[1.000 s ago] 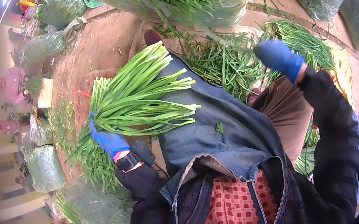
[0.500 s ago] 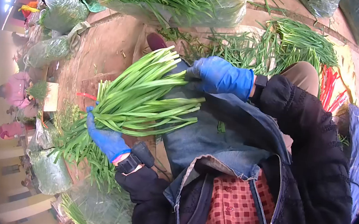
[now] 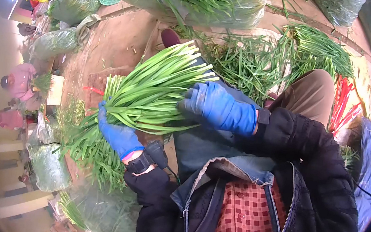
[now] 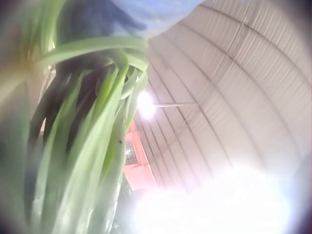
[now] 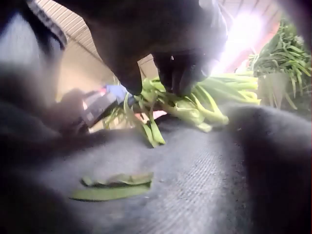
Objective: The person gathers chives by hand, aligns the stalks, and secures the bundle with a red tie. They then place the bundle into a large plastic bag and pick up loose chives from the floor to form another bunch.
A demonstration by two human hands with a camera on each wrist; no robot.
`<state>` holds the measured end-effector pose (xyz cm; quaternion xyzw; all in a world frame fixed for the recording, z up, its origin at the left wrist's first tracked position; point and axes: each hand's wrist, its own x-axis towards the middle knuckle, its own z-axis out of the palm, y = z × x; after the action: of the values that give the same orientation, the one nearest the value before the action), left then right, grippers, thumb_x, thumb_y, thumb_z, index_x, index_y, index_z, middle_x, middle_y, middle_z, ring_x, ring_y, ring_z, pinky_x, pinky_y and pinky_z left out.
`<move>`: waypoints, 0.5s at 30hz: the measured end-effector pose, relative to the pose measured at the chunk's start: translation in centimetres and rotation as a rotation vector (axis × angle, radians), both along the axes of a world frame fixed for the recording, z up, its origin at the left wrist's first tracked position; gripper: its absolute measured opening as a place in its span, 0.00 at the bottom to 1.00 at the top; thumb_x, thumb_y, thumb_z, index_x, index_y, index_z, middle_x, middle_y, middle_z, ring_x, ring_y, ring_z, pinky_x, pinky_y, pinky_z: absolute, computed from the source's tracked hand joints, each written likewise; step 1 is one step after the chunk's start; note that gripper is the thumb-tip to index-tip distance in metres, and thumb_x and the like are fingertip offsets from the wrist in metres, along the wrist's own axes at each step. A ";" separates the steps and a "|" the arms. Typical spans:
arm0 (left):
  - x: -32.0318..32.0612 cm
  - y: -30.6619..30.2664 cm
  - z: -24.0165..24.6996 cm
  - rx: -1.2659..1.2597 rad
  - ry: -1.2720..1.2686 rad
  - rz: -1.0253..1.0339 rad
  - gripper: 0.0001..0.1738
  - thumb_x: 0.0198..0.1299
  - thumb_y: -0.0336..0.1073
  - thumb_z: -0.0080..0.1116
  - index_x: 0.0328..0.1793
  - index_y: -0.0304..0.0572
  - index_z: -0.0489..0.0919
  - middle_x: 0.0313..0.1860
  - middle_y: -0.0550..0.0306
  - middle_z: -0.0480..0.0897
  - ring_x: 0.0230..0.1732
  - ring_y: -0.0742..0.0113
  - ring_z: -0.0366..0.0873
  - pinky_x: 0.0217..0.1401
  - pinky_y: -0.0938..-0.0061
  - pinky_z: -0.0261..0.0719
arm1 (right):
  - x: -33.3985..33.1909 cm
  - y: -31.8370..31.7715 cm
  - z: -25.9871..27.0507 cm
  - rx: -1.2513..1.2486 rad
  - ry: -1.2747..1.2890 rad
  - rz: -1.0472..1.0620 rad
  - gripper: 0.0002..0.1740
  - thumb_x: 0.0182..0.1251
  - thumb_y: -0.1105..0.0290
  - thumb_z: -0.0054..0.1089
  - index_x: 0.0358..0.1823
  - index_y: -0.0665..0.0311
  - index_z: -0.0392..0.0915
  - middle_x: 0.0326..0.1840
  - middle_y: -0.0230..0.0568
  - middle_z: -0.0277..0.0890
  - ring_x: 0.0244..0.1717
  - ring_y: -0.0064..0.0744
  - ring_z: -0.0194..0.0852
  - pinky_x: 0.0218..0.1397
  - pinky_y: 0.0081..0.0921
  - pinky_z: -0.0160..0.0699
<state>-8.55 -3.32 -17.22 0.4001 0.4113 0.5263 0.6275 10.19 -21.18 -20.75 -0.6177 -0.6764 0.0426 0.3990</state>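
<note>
Head view: person seated, bunch of long green leaves (image 3: 150,97) lies across the lap.
Bunch: leaf ends lie on the left edge of the denim apron (image 3: 210,143). Cut ends hang off it, over the floor (image 3: 109,48).
Left hand (image 3: 118,136): fingers clenched round the bunch near its cut ends. Left wrist view agrees, stalks fill the frame.
Right hand (image 3: 222,110): on top of the leaf ends, fingers bent down onto them. Pinching or just pressing, can't tell. Right wrist view is too dark.
Risk 1: only the left hand has a sure grip. If it loosens, stalks likely fan out and drop into the loose greens (image 3: 90,152) on the floor and mix.
Risk 2: a hard press from the right hand could crease or snap leaf ends against the apron.
</note>
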 end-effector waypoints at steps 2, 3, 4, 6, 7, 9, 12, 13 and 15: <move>0.2 0.1 0.5 -0.120 -0.113 -0.014 0.20 0.61 0.39 0.50 0.59 0.45 0.74 0.59 0.51 0.75 0.59 0.56 0.74 0.60 0.53 0.73 | 0.4 0.5 0.1 -0.010 0.061 0.019 0.12 0.50 0.63 0.62 0.33 0.62 0.75 0.29 0.46 0.75 0.31 0.50 0.75 0.34 0.42 0.75; 0.2 0.2 0.6 -0.120 -0.114 -0.015 0.20 0.61 0.39 0.50 0.59 0.45 0.74 0.59 0.51 0.75 0.59 0.56 0.74 0.60 0.53 0.73 | 0.6 0.5 0.3 -0.049 0.066 -0.009 0.11 0.50 0.65 0.62 0.33 0.62 0.76 0.28 0.47 0.75 0.31 0.51 0.76 0.34 0.42 0.75; 0.3 0.3 0.7 -0.132 -0.128 -0.002 0.20 0.61 0.39 0.50 0.60 0.46 0.74 0.59 0.51 0.75 0.59 0.55 0.73 0.60 0.53 0.73 | 0.9 0.4 0.6 -0.088 0.068 -0.039 0.10 0.50 0.66 0.61 0.33 0.62 0.76 0.28 0.47 0.75 0.31 0.52 0.76 0.35 0.43 0.75; 0.4 0.4 0.7 -0.159 -0.155 0.025 0.21 0.61 0.40 0.50 0.61 0.47 0.74 0.59 0.52 0.75 0.59 0.55 0.73 0.61 0.51 0.73 | 1.8 0.0 1.4 -0.084 0.133 -0.002 0.09 0.55 0.68 0.58 0.37 0.63 0.75 0.30 0.49 0.76 0.32 0.54 0.76 0.35 0.42 0.76; 0.4 0.2 0.7 -0.166 -0.153 0.027 0.21 0.61 0.40 0.50 0.61 0.47 0.74 0.59 0.52 0.75 0.59 0.55 0.73 0.61 0.51 0.73 | 2.5 -0.6 2.7 -0.211 0.374 0.046 0.10 0.58 0.68 0.56 0.41 0.63 0.74 0.30 0.50 0.76 0.32 0.53 0.77 0.36 0.41 0.76; 0.6 -0.6 0.8 -0.104 -0.107 0.033 0.21 0.61 0.41 0.51 0.60 0.46 0.74 0.58 0.51 0.76 0.58 0.54 0.74 0.59 0.50 0.73 | 3.9 -1.8 3.9 -0.330 0.567 0.066 0.15 0.64 0.66 0.53 0.52 0.61 0.71 0.32 0.51 0.76 0.32 0.48 0.78 0.36 0.38 0.76; -0.6 0.6 -0.1 -0.216 -0.182 0.009 0.20 0.61 0.41 0.51 0.59 0.45 0.75 0.58 0.50 0.76 0.57 0.53 0.74 0.58 0.49 0.75 | 7.7 -4.7 3.2 -0.232 0.480 0.061 0.20 0.65 0.70 0.54 0.58 0.65 0.68 0.39 0.47 0.77 0.35 0.36 0.77 0.40 0.29 0.76; -0.9 0.9 -0.6 -0.212 -0.185 0.014 0.20 0.61 0.42 0.52 0.57 0.44 0.75 0.58 0.48 0.76 0.57 0.51 0.75 0.57 0.49 0.75 | 8.9 -5.8 2.5 -0.240 0.700 -0.040 0.19 0.67 0.69 0.53 0.57 0.67 0.68 0.39 0.45 0.77 0.35 0.33 0.76 0.39 0.26 0.75; -1.7 1.2 -1.6 -0.196 -0.165 0.019 0.20 0.61 0.42 0.52 0.56 0.43 0.76 0.58 0.47 0.76 0.57 0.50 0.75 0.57 0.49 0.75 | 12.7 -8.3 1.3 -0.288 0.864 -0.195 0.16 0.69 0.67 0.52 0.54 0.67 0.70 0.36 0.43 0.75 0.33 0.27 0.74 0.37 0.22 0.74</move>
<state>-10.23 -2.13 -18.85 0.2881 0.4117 0.5207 0.6903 22.91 -29.45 -19.49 -0.6532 -0.3742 0.3517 0.5564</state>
